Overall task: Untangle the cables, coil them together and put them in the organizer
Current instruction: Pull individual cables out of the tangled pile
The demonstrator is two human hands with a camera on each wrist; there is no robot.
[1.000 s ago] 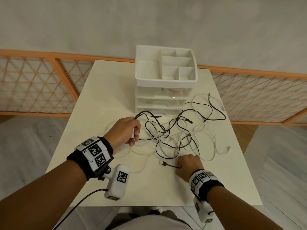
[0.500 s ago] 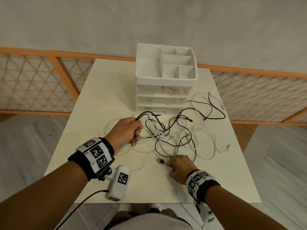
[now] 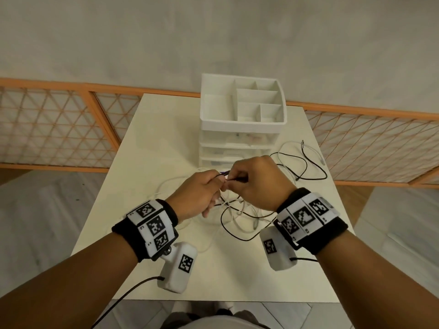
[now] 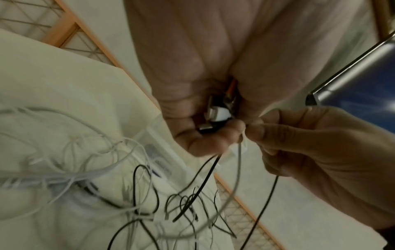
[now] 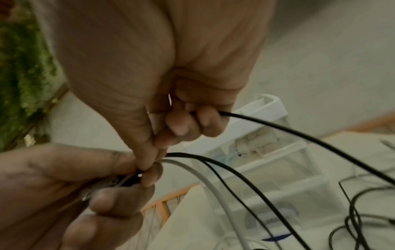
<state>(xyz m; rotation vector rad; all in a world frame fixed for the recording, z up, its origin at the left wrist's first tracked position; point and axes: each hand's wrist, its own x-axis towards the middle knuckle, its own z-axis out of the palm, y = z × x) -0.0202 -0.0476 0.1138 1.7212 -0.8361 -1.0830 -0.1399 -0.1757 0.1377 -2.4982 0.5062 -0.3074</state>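
Both hands are raised together above the table (image 3: 166, 138), in front of the white organizer (image 3: 242, 123). My left hand (image 3: 215, 180) grips a bunch of cable plug ends (image 4: 215, 115), white and black, in its curled fingers. My right hand (image 3: 234, 180) touches the left one; its thumb and forefinger pinch at those ends, and its other fingers curl round a black cable (image 5: 278, 128). Black and white cables hang from both hands down to the tangle (image 3: 240, 217) on the table. More black cable loops (image 3: 306, 167) lie to the right.
The organizer has an open top tray with several compartments above clear drawers, at the table's far middle. An orange lattice fence (image 3: 47, 129) runs behind the table on both sides. The table's front edge (image 3: 213, 300) is close to my body.
My right hand lifted from the table with the black cable end and came up to meet the left hand. The left hand rose and moved right. The tangle was drawn in beneath them.
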